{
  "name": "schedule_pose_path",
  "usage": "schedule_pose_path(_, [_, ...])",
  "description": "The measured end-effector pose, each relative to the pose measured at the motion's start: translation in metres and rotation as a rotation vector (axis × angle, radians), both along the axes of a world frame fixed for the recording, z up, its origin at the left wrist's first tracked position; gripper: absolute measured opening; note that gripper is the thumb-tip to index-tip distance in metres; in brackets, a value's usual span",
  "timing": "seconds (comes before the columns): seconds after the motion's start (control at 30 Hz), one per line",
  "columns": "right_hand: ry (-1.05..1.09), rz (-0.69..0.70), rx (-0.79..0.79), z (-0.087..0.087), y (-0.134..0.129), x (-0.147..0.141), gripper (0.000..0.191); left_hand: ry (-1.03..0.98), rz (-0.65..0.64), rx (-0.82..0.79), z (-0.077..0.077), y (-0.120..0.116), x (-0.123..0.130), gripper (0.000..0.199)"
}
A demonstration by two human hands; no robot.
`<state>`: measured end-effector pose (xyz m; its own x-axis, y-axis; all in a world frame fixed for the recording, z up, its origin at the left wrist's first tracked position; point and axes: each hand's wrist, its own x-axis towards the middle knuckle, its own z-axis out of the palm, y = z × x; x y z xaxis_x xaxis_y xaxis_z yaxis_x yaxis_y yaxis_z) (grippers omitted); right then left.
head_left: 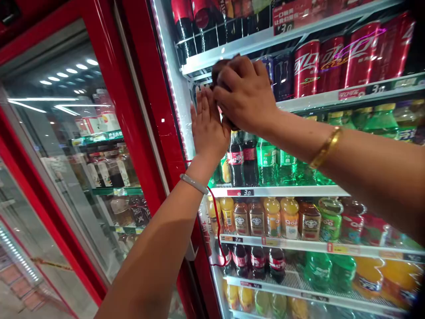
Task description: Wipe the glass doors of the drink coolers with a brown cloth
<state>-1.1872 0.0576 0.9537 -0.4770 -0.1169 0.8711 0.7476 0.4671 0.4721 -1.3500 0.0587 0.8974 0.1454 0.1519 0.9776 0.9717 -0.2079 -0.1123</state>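
My right hand (pixel 247 95), with a gold bracelet on its wrist, is raised in front of the drinks shelves. Its fingers are curled round something dark brown (pixel 222 67) that is mostly hidden by the hand, so its kind cannot be made out. Just below and to the left, my left hand (pixel 209 126) is held up with its fingers stretched out and close together. Its fingertips reach near the dark thing; whether they touch it is unclear. A grey bangle (pixel 194 184) is on the left wrist. Behind the hands stand red cans (pixel 307 68) and cola bottles (pixel 235 159).
The lit fridge has several white shelves (pixel 285 191) with price strips, holding green soda bottles (pixel 266 159) and juice bottles (pixel 272 215). A red frame (pixel 159 97) runs along its left side. Farther left is a glass-fronted red fridge (pixel 109 88). A red cord (pixel 217 221) hangs below the left wrist.
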Motion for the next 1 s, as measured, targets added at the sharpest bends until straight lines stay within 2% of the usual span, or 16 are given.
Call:
schedule_pose_path(0.07, [-0.159, 0.031, -0.016, -0.011, 0.005, 0.021, 0.046, 0.049, 0.017, -0.040, -0.010, -0.006, -0.007, 0.073])
schedule_pose_path(0.13, [-0.214, 0.024, -0.027, -0.009, 0.007, 0.039, 0.046, 0.072, 0.022, -0.062, -0.019, -0.013, -0.010, 0.075])
schedule_pose_path(0.2, [-0.101, -0.016, -0.039, 0.001, 0.005, 0.041, 0.052, 0.063, 0.020, -0.073, -0.025, -0.018, -0.010, 0.077])
schedule_pose_path(0.3, [0.182, -0.051, -0.117, 0.006, -0.002, 0.012, 0.059, 0.034, 0.029, -0.078, -0.031, -0.021, -0.008, 0.075])
schedule_pose_path(0.37, [0.210, -0.016, -0.139, -0.008, -0.005, -0.011, 0.057, 0.031, 0.042, -0.083, -0.038, -0.021, -0.008, 0.074])
schedule_pose_path(0.43, [0.107, 0.046, -0.112, -0.032, -0.004, -0.021, 0.052, 0.037, 0.051, -0.087, -0.047, -0.021, -0.012, 0.074])
schedule_pose_path(0.5, [-0.040, 0.096, -0.098, -0.056, -0.001, -0.013, 0.046, 0.056, 0.052, -0.096, -0.059, -0.023, -0.018, 0.074])
schedule_pose_path(0.57, [-0.155, 0.129, -0.120, -0.069, 0.000, 0.006, 0.041, 0.085, 0.051, -0.108, -0.070, -0.025, -0.022, 0.076])
schedule_pose_path(0.67, [-0.144, 0.117, -0.161, -0.062, -0.002, 0.025, 0.038, 0.099, 0.069, -0.110, -0.083, -0.028, -0.025, 0.079])
schedule_pose_path(0.73, [0.004, 0.061, -0.165, -0.052, -0.006, 0.015, 0.043, 0.091, 0.080, -0.106, -0.089, -0.028, -0.024, 0.078])
schedule_pose_path(0.8, [0.167, 0.017, -0.147, -0.053, -0.008, -0.008, 0.047, 0.087, 0.082, -0.117, -0.095, -0.027, -0.023, 0.077])
schedule_pose_path(0.83, [0.222, 0.015, -0.132, -0.059, -0.008, -0.020, 0.047, 0.087, 0.081, -0.126, -0.099, -0.027, -0.023, 0.076])
schedule_pose_path(0.9, [0.160, 0.057, -0.088, -0.081, -0.007, -0.038, 0.042, 0.093, 0.083, -0.148, -0.108, -0.028, -0.025, 0.076])
schedule_pose_path(1.0, [0.029, 0.105, -0.062, -0.120, -0.002, -0.030, 0.037, 0.141, 0.100, -0.186, -0.125, -0.034, -0.031, 0.074])
